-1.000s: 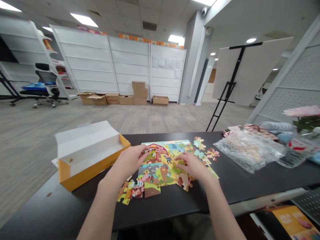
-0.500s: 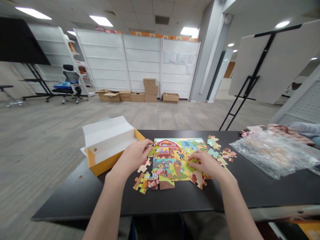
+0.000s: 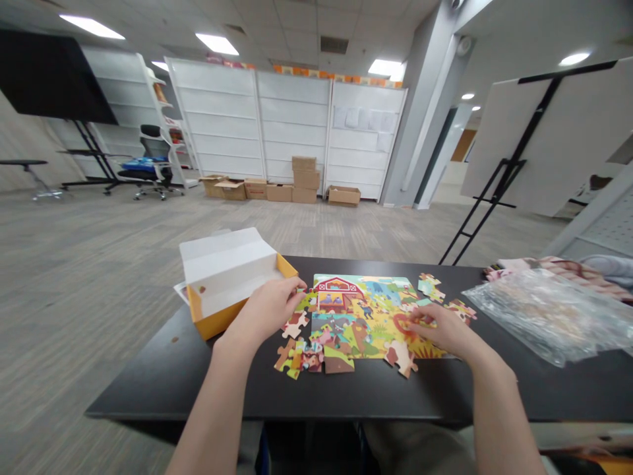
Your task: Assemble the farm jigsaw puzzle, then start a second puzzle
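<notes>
My left hand (image 3: 277, 305) is closed in a pinch at the left edge of a colourful farm-picture puzzle board (image 3: 366, 335). A green puzzle piece (image 3: 309, 301) shows at its fingertips, mostly covered. Over the right part of the board, my right hand (image 3: 445, 330) has its thumb and fingers bent and slightly apart, with no piece visible between them. A brown-and-white piece (image 3: 295, 324) lies below my left hand. Several pieces lie along the board's lower left, among them a brown-and-green one (image 3: 339, 361). Another brown-and-white piece (image 3: 401, 357) overlaps the lower edge.
An opened yellow box (image 3: 222, 321) with a white inside stands left of the board on the black table (image 3: 163, 389). More loose pieces (image 3: 431, 287) lie at the upper right. A clear plastic bag (image 3: 548, 316) and folded cloth (image 3: 568, 274) occupy the right side.
My right hand has moved right across the board, uncovering its middle. My left hand stays by the board's left edge. The view has shifted slightly.
</notes>
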Demonstrator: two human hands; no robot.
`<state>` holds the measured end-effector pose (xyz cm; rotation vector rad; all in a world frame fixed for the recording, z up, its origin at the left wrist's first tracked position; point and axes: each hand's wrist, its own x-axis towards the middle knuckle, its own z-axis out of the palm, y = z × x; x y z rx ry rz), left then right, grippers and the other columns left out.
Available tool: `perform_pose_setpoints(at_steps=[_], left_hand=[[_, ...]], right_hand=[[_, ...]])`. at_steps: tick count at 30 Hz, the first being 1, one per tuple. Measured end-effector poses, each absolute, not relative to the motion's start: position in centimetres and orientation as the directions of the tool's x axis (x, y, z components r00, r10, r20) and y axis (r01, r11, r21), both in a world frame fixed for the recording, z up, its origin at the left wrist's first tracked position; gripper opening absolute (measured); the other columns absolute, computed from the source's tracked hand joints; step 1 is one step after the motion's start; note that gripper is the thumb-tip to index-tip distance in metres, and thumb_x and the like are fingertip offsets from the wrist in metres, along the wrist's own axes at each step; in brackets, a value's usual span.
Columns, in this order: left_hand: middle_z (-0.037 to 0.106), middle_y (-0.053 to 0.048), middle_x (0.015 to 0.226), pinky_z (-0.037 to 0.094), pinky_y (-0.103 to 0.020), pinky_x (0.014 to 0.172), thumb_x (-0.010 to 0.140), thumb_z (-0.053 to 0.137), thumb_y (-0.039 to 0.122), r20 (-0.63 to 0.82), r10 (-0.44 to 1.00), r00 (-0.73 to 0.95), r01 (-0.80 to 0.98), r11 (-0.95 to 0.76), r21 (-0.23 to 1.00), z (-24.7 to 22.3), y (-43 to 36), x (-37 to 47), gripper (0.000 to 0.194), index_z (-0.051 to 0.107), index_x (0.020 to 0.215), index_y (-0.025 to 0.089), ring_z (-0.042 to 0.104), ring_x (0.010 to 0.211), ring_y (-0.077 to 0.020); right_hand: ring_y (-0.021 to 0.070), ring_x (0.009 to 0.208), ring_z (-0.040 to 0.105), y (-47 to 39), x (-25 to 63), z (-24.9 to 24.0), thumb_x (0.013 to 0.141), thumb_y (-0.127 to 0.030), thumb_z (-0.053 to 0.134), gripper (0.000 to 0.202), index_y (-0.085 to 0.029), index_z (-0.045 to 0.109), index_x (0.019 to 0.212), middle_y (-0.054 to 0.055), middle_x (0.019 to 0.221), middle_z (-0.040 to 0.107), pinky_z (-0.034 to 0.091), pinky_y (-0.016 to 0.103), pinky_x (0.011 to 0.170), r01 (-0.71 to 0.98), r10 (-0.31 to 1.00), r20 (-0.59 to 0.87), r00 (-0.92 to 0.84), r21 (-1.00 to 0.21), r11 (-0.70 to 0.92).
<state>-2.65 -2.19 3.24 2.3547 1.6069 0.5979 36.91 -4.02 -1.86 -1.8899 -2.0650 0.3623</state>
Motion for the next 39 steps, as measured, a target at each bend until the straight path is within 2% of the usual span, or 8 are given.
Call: perform_pose_setpoints(at_steps=[4,9,15,19,24,31,34,39], left_hand=[[0.078,-0.008,0.101,0.047,-0.032,0.077,0.097,0.048,0.034,0.218,0.924,0.315,0.827,-0.380,0.414,3.2,-1.9,-2.4,0.030,0.071,0.113,0.022,0.071,0.092,-0.0250],[0.078,-0.004,0.103,0.047,-0.031,0.080,0.097,0.050,0.033,0.245,0.918,0.313,0.821,-0.391,0.416,3.2,-1.8,-1.7,0.027,0.070,0.112,0.025,0.071,0.093,-0.0240],[0.078,-0.006,0.104,0.049,-0.032,0.081,0.096,0.049,0.032,0.272,0.915,0.299,0.823,-0.391,0.412,3.4,-1.8,-1.4,0.028,0.070,0.112,0.023,0.071,0.094,-0.0243],[0.078,-0.006,0.103,0.050,-0.032,0.081,0.096,0.050,0.032,0.279,0.916,0.290,0.820,-0.388,0.422,3.3,-1.7,-1.6,0.028,0.071,0.112,0.023,0.072,0.093,-0.0236],[0.078,-0.007,0.105,0.050,-0.032,0.080,0.096,0.048,0.033,0.288,0.920,0.265,0.839,-0.367,0.402,3.4,-1.8,-2.2,0.029,0.071,0.113,0.022,0.072,0.093,-0.0240],[0.078,-0.006,0.105,0.051,-0.030,0.077,0.096,0.050,0.032,0.284,0.930,0.233,0.851,-0.336,0.403,4.0,-2.4,-2.4,0.028,0.071,0.112,0.023,0.072,0.093,-0.0235],[0.078,-0.008,0.106,0.051,-0.031,0.077,0.096,0.049,0.032,0.282,0.931,0.231,0.850,-0.334,0.408,4.0,-2.4,-2.5,0.030,0.071,0.114,0.022,0.072,0.093,-0.0241],[0.078,-0.009,0.107,0.051,-0.033,0.079,0.095,0.050,0.032,0.246,0.934,0.261,0.840,-0.345,0.419,3.2,-2.0,-3.0,0.030,0.071,0.113,0.021,0.072,0.093,-0.0255]], right_hand=[[0.0223,0.084,0.065,-4.5,31.1,-0.2,0.091,-0.034,0.062,0.019,-0.021,0.075,0.085,0.007,0.089,0.071,0.048,0.035,0.080,0.855,0.955,0.164,-0.249,-0.426,0.296],[0.0211,0.099,0.063,-6.2,22.2,0.4,0.096,-0.036,0.063,0.018,-0.022,0.073,0.094,0.006,0.100,0.069,0.048,0.032,0.086,0.659,0.809,0.203,-0.551,-0.489,0.572],[0.0261,0.102,0.063,-7.0,17.6,-0.5,0.081,-0.047,0.080,0.037,-0.019,0.073,0.104,0.009,0.105,0.069,0.047,0.035,0.089,0.677,0.764,0.137,-0.630,-0.383,0.628],[0.0257,0.096,0.064,-6.7,16.8,-0.5,0.078,-0.040,0.081,0.031,-0.018,0.072,0.098,0.008,0.101,0.071,0.047,0.035,0.087,0.683,0.748,0.115,-0.654,-0.336,0.649],[0.0253,0.099,0.063,-6.7,16.8,-0.5,0.079,-0.033,0.081,0.028,-0.020,0.070,0.102,0.006,0.104,0.072,0.046,0.034,0.087,0.650,0.736,0.134,-0.664,-0.383,0.656],[0.0257,0.106,0.061,-6.5,17.4,-0.9,0.076,-0.030,0.085,0.046,-0.021,0.066,0.116,0.008,0.114,0.068,0.047,0.033,0.087,0.622,0.781,0.131,-0.610,-0.532,0.575],[0.0219,0.097,0.063,-6.2,17.4,-0.7,0.077,-0.024,0.083,0.039,-0.021,0.069,0.114,0.006,0.109,0.070,0.048,0.031,0.084,0.579,0.787,0.121,-0.604,-0.612,0.539],[0.0143,0.074,0.061,-6.0,17.8,0.1,0.082,-0.019,0.075,0.014,-0.021,0.074,0.096,-0.002,0.081,0.069,0.047,0.025,0.070,0.432,0.805,0.073,-0.588,-0.814,0.389]])
